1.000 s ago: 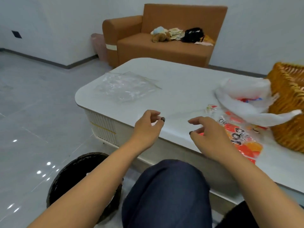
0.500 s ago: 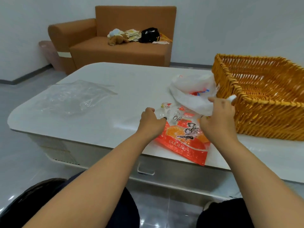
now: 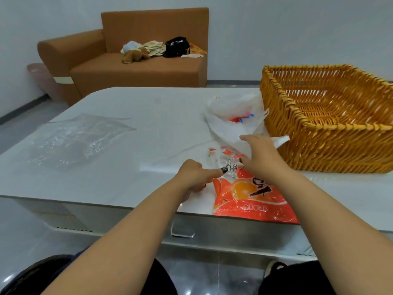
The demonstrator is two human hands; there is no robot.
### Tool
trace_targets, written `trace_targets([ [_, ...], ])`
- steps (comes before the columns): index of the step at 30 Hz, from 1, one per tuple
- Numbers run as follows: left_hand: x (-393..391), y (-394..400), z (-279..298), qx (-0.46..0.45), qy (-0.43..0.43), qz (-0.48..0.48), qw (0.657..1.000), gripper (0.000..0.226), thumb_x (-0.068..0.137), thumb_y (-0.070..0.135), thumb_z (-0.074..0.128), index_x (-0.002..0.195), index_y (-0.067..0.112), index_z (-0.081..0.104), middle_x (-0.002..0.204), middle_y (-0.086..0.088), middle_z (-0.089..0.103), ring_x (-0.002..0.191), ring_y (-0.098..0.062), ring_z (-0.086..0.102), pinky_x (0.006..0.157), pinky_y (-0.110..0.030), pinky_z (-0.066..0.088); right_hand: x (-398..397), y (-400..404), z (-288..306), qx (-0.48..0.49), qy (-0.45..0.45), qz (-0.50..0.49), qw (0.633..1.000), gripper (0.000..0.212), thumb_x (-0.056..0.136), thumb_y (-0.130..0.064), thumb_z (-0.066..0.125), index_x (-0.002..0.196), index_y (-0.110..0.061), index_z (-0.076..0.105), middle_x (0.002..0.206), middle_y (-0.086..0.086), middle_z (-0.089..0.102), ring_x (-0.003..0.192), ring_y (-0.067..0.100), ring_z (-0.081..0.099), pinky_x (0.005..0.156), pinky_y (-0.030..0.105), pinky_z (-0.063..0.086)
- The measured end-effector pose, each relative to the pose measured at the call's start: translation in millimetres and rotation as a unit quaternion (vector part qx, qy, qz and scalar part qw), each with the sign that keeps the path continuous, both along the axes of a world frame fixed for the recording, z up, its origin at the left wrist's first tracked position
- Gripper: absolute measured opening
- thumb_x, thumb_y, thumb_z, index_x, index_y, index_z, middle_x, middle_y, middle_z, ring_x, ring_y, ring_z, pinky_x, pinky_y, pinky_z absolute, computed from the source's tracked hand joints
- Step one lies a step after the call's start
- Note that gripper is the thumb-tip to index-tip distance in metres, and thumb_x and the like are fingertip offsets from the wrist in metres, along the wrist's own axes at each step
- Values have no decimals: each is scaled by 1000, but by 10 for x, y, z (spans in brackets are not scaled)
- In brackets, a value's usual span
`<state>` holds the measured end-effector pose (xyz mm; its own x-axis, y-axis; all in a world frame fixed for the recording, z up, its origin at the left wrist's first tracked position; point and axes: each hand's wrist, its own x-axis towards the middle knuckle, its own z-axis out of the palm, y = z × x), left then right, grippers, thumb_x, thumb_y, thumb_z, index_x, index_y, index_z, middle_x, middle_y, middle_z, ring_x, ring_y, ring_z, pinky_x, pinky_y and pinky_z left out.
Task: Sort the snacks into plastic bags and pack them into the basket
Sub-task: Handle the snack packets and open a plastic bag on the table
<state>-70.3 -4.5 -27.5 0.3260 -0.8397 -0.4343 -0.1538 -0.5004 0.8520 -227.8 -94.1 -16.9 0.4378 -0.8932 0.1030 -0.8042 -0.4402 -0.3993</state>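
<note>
The left hand (image 3: 194, 175) pinches the orange snack packet (image 3: 248, 194) at its near-left edge, likely steadying it on the table (image 3: 131, 167), while the right hand (image 3: 260, 158), fingers loosely spread, reaches over it toward the white plastic bag (image 3: 229, 120) just beyond, beside the basket (image 3: 319, 133).

The orange snack bag (image 3: 251, 199) at the table's (image 3: 131, 158) near edge carries "STRONG" in pale letters (seen upside down), plus large black brush characters too distorted to read.

A brown sofa (image 3: 136, 60) is set against the white wall behind the white table (image 3: 131, 133). On its seat a plush toy (image 3: 133, 54), some papers (image 3: 155, 48) and a black bag (image 3: 176, 46) are heaped (all close together).
</note>
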Motion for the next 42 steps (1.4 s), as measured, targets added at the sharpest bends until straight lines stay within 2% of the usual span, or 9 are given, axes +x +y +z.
trace_targets([
  [6, 124, 75, 82, -52, -19, 57, 997, 11, 80, 10, 77, 89, 15, 73, 90, 2, 68, 88, -12, 60, 64, -21, 43, 12, 252, 225, -9, -93, -29, 995, 77, 87, -3, 53, 153, -21, 18, 138, 16, 50, 112, 33, 54, 86, 38, 45],
  [11, 513, 257, 112, -67, 19, 150, 986, 15, 90, 0, 60, 92, 10, 70, 90, -7, 69, 75, -14, 63, 63, -26, 49, -141, 620, 374, -59, -117, -89, 987, 63, 85, -16, 63, 142, -20, 36, 127, 8, 57, 109, 30, 56, 81, 38, 48],
  [15, 719, 412, 43, -60, 24, 194, 979, 12, 92, -4, 55, 93, 5, 63, 97, -15, 68, 71, -23, 62, 61, -28, 47, -110, 653, 234, 210, -42, -149, 965, 64, 85, -38, 68, 129, -5, 37, 103, 10, 55, 76, 25, 57, 65, 38, 54],
  [18, 741, 508, 25, -54, 58, 202, 976, 10, 92, 7, 55, 87, 4, 63, 99, -17, 69, 62, -21, 54, 60, -30, 38, 39, 683, 114, 339, -159, -144, 916, 49, 86, -27, 70, 106, -4, 31, 100, 17, 60, 69, 28, 66, 62, 39, 58],
  [23, 651, 603, 62, -53, 78, 150, 984, 39, 79, 12, 78, 111, -7, 65, 88, -21, 71, 68, -30, 66, 68, -40, 55, 275, 734, -50, 428, -295, -130, 844, 25, 81, -5, 70, 96, -3, 51, 98, 21, 68, 84, 33, 71, 77, 45, 58],
  [26, 636, 593, 137, -118, 105, 169, 973, 47, 76, 0, 76, 120, 0, 56, 99, -22, 71, 75, -28, 71, 68, -37, 59, 290, 713, 36, 427, -337, -111, 832, 16, 85, -6, 66, 98, 1, 60, 78, 16, 69, 64, 21, 67, 68, 38, 54],
  [33, 675, 636, 303, -177, 205, 83, 959, 58, 72, -3, 73, 127, 5, 57, 109, -21, 71, 89, -31, 71, 80, -42, 59, 71, 661, 459, 436, -401, -17, 806, 18, 97, -16, 53, 106, -4, 61, 86, 12, 74, 68, 20, 71, 60, 32, 60],
  [38, 579, 554, 273, -146, 77, 86, 983, 45, 85, 3, 72, 125, 14, 55, 97, -5, 75, 87, -27, 74, 76, -42, 59, 65, 600, 442, 345, -398, -23, 850, 36, 97, -5, 47, 122, -29, 57, 84, 11, 74, 68, 24, 71, 59, 36, 58],
  [42, 455, 446, 276, -167, -90, 153, 970, 60, 86, 26, 73, 136, 20, 40, 117, 6, 59, 98, -12, 63, 69, -24, 51, 98, 601, 451, 192, -403, -35, 894, 46, 98, -5, 41, 128, -38, 54, 82, 20, 68, 69, 36, 69, 61, 49, 56],
])
